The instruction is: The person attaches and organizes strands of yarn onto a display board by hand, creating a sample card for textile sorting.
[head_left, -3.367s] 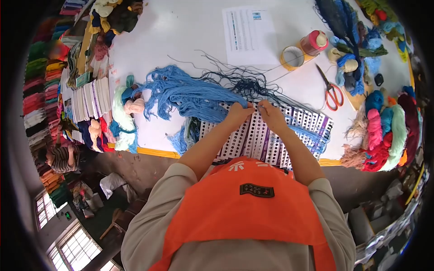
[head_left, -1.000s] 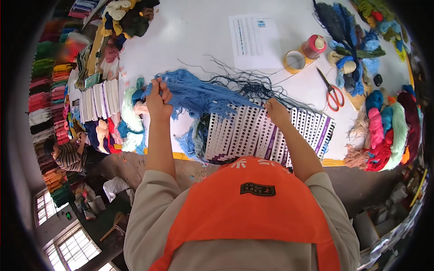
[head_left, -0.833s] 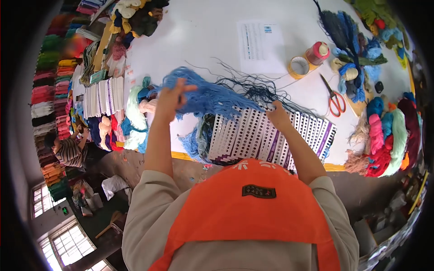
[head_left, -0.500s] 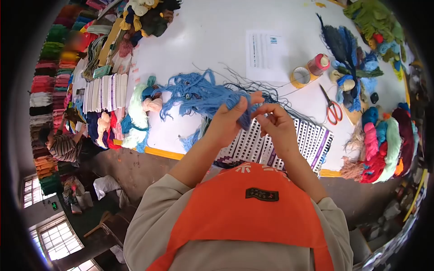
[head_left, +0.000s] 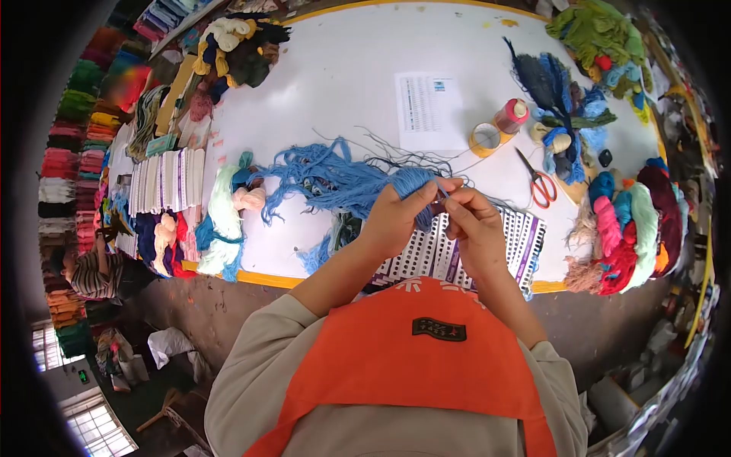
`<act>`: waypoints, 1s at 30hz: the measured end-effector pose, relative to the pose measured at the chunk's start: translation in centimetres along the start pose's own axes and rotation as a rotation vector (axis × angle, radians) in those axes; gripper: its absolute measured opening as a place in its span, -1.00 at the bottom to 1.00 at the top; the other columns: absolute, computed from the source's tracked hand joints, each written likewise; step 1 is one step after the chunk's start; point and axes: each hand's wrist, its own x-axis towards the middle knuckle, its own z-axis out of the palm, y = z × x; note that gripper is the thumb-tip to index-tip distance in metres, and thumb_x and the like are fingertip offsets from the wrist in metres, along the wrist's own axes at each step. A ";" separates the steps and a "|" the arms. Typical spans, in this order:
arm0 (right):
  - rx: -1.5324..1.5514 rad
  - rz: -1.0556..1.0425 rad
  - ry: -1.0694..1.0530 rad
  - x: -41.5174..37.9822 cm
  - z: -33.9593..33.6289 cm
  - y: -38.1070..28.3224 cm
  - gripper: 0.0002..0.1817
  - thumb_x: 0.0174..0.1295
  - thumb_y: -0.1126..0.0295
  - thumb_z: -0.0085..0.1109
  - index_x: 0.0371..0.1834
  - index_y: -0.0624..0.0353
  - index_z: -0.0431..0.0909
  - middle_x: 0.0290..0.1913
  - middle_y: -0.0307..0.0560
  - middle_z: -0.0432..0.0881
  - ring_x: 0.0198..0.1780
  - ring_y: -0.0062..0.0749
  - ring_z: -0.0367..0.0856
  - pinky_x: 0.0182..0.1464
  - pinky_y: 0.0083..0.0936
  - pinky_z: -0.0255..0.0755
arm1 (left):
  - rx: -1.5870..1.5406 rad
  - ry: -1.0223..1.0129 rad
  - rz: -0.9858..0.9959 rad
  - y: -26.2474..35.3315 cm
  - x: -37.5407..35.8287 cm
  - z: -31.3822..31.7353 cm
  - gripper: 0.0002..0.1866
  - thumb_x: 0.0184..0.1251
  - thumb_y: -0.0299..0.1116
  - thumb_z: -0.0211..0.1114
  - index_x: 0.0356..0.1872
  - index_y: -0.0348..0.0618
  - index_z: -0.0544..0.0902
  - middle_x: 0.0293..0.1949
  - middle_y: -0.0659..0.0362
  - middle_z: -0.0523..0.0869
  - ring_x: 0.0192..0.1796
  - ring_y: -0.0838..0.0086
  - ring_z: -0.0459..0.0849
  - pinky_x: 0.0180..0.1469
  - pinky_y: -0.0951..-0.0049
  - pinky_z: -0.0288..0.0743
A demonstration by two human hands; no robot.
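Note:
My left hand point(head_left: 397, 215) is wrapped round a bundle of blue yarn point(head_left: 335, 181), whose loose strands spread leftward over the white table point(head_left: 327, 68). Close beside it, my right hand point(head_left: 474, 221) pinches a strand of the same yarn between thumb and forefinger. Beneath both hands lie white cards with rows of holes point(head_left: 426, 251). Dark loose threads point(head_left: 419, 158) trail behind the blue yarn.
Red-handled scissors point(head_left: 542, 186), a tape roll point(head_left: 485, 139), a pink thread cone point(head_left: 512, 116) and a printed sheet point(head_left: 428, 110) lie beyond my hands. Coloured skeins point(head_left: 643, 228) sit at right, pale green yarn point(head_left: 225, 213) at left. Another person point(head_left: 95, 270) is at far left.
My hands have come closer together, and the right fingers now pinch at the yarn beside the left hand. The view has shifted, showing more of the table's far edge.

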 end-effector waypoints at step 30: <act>0.061 0.017 0.035 -1.1 1.7 0.2 -0.94 0.38 0.40 0.12 -0.20 0.12 0.54 -0.43 -0.36 0.53 -0.50 -0.75 0.34 -0.42 -0.72 0.33 | 0.006 0.051 0.003 0.1 -1.7 0.3 -0.69 0.50 -0.29 0.15 0.01 -0.36 0.63 -0.03 0.10 0.71 -0.04 0.51 0.64 0.05 0.48 0.51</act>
